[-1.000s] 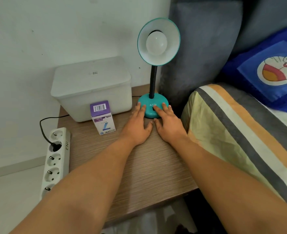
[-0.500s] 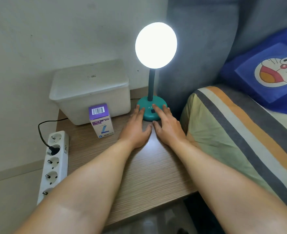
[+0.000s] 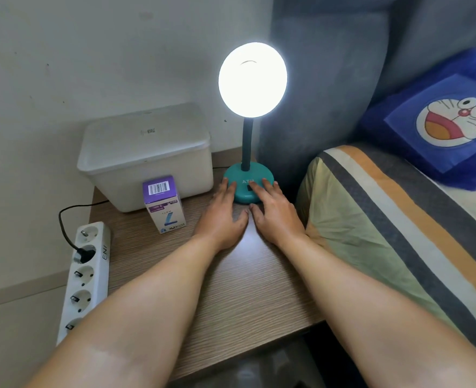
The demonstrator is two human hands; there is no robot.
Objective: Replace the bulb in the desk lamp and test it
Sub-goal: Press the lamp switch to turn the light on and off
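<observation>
A teal desk lamp stands at the back of the wooden bedside table (image 3: 231,298). Its shade (image 3: 252,79) glows bright white, so the bulb inside is lost in glare. A dark flexible neck runs down to the round teal base (image 3: 244,179). My left hand (image 3: 222,217) lies flat on the table with its fingertips touching the base's left edge. My right hand (image 3: 273,211) lies flat beside it, fingers spread over the base's front right, next to the black switch (image 3: 249,188). Neither hand holds anything. A purple and white bulb box (image 3: 164,204) stands upright left of my left hand.
A white lidded plastic bin (image 3: 147,155) sits behind the bulb box against the wall. A white power strip (image 3: 87,273) with one black plug in it hangs off the table's left edge. A striped bed cover (image 3: 393,228) and blue cartoon pillow (image 3: 444,127) lie right.
The lamp went from dark to lit between the first earlier frame and the second, and it stays lit. Both hands remain at the base, hardly moved.
</observation>
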